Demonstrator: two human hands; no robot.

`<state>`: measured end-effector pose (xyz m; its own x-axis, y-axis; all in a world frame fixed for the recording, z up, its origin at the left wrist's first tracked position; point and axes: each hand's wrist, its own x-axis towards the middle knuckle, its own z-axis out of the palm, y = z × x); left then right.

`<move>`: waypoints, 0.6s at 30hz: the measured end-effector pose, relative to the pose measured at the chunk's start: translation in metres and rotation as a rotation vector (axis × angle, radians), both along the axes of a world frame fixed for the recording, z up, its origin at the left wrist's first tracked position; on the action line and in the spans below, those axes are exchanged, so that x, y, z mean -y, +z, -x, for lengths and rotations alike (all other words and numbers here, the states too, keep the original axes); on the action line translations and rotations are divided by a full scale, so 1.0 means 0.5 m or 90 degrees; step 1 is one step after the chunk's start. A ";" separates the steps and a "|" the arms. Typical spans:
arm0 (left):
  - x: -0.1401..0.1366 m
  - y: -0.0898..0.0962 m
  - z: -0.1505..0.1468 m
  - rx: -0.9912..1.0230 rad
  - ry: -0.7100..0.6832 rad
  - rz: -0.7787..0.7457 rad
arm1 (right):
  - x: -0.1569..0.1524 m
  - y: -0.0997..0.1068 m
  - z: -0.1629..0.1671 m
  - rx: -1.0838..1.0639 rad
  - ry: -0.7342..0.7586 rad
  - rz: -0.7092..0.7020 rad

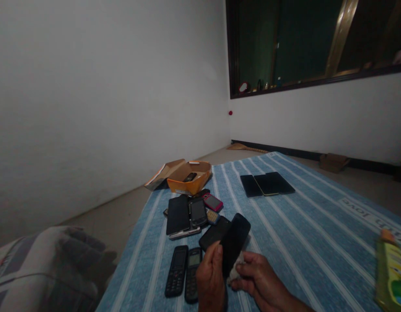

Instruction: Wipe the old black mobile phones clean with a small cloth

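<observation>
Held the dark phone (238, 237) tilted above the blue striped sheet (294, 242) in the left grip (211, 277); pinched a crumpled pale cloth (235, 269) in the right grip (261, 277), by the phone's lower edge. Probably felt light, stiff and slick, with a fragile screen; best called for holding along both long edges.

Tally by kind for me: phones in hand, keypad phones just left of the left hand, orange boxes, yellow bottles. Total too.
Smartphone held in the left hand: 1
Keypad phones beside that hand: 2
Open orange box: 1
Yellow bottle: 1
Total: 5
</observation>
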<state>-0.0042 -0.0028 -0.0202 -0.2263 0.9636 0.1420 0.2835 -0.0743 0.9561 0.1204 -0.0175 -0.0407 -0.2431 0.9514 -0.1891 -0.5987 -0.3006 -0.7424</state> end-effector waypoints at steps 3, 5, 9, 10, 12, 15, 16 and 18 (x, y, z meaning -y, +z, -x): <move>0.004 0.007 -0.003 0.000 0.009 -0.009 | 0.008 -0.016 0.020 -0.062 0.055 0.007; 0.006 0.010 -0.004 0.000 0.007 -0.019 | 0.010 -0.024 0.029 -0.097 0.096 0.016; 0.005 0.010 -0.002 -0.018 -0.009 -0.013 | 0.008 -0.031 0.030 -0.124 0.104 0.014; 0.005 0.009 -0.002 -0.023 -0.010 -0.010 | 0.007 -0.031 0.028 -0.121 0.100 0.013; 0.004 0.009 -0.001 -0.030 -0.013 -0.006 | 0.005 -0.027 0.022 -0.104 0.086 0.024; 0.004 0.010 -0.002 -0.049 -0.034 -0.012 | 0.003 -0.015 0.010 -0.073 0.054 0.044; 0.004 0.010 -0.002 -0.057 -0.041 -0.019 | 0.002 -0.011 0.006 -0.067 0.046 0.045; 0.003 0.010 -0.002 -0.069 -0.051 -0.035 | 0.000 -0.005 -0.003 -0.061 0.035 0.037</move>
<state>-0.0032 -0.0044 -0.0154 -0.1290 0.9683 0.2140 0.3760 -0.1519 0.9141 0.1221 -0.0173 -0.0433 -0.3149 0.9241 -0.2165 -0.6478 -0.3760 -0.6625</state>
